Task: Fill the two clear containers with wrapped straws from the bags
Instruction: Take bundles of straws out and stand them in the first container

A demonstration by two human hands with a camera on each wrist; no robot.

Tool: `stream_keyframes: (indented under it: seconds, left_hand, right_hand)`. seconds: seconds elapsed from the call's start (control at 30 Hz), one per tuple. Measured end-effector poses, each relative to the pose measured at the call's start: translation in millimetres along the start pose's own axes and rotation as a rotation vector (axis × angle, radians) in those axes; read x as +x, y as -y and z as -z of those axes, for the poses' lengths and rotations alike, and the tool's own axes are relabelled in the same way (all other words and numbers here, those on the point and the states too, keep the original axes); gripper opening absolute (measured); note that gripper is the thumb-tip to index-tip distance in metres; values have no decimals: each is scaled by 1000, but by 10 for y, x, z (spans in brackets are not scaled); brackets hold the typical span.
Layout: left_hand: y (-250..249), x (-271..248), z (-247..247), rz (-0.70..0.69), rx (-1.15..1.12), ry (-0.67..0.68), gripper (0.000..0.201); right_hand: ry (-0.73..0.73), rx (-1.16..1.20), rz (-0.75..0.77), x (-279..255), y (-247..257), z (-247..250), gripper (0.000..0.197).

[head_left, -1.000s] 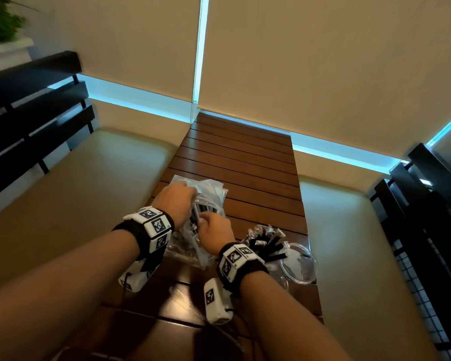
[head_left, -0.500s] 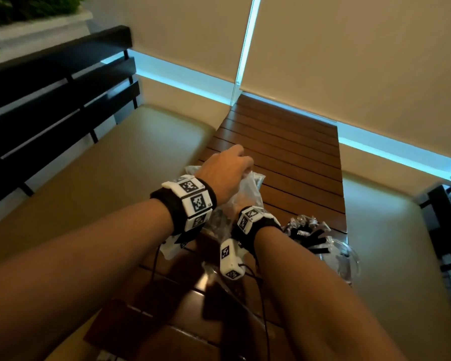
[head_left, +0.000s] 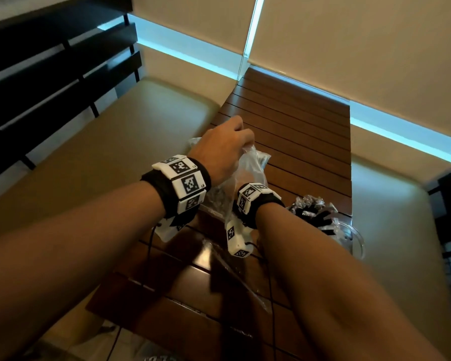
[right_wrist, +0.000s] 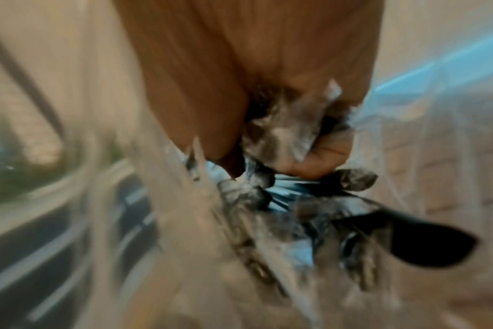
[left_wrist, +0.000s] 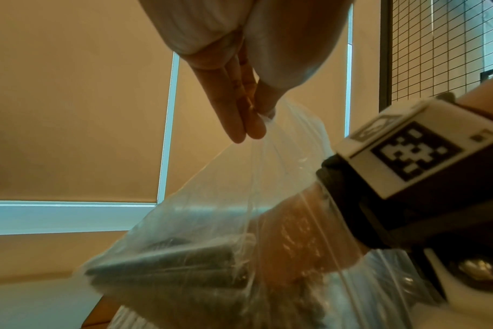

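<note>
- the left hand (head_left: pixel 220 149) is raised over the slatted wooden table (head_left: pixel 297 131), thumb and fingertips (left_wrist: pixel 246 124) pinching the top edge of a clear plastic bag (head_left: pixel 247 168) and holding its mouth up.
- the clear plastic bag (left_wrist: pixel 211 222) hangs from that pinch; black wrapped straws (left_wrist: pixel 166 265) lie bundled in its lower part, seen through the film.
- the right hand (right_wrist: pixel 267 89) is down inside the bag; in the head view only its wristband (head_left: pixel 255 199) shows above the plastic.
- the right wrist view is blurred, but the right hand's fingers (right_wrist: pixel 324 153) are curled round a crinkled bunch of wrapped straws (right_wrist: pixel 284 133), with more black straw ends fanning out below.
- to the right on the table, near the right forearm, lies a loose heap of wrapped black straws (head_left: pixel 315 212).
- just beside that heap, at the table's right edge, stands a round clear container (head_left: pixel 354 238); whether anything is in it cannot be told from here.
- a second flattened plastic bag (head_left: pixel 234 277) lies on the table below the wrists.
- pale cushioned benches (head_left: pixel 115 142) flank the table on both sides.
</note>
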State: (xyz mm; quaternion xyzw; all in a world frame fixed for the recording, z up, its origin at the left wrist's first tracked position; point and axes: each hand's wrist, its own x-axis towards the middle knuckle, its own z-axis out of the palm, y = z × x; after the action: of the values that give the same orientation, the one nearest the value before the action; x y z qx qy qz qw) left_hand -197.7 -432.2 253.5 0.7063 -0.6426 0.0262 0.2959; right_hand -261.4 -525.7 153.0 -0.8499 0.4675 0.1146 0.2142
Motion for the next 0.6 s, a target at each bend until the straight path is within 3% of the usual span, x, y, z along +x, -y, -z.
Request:
stream_keyframes:
  seconds: [0.13,0.27,0.43,0.6]
  left_hand:
    - [99,-6,-29,50,23,11,9]
    - [221,20,-133,190,15,40,11]
    - [180,93,-315,320,61,147,11]
    - [135,205,-464,433,29,216,13]
  right_hand:
    - [-34,51,-37,-195,-45,235,29]
    - [-1,17,-36,-274,-95,386,11]
    - [33,-190,41,-502,-162,712,36]
    - [100,-290,72,-935,-393,1242,41]
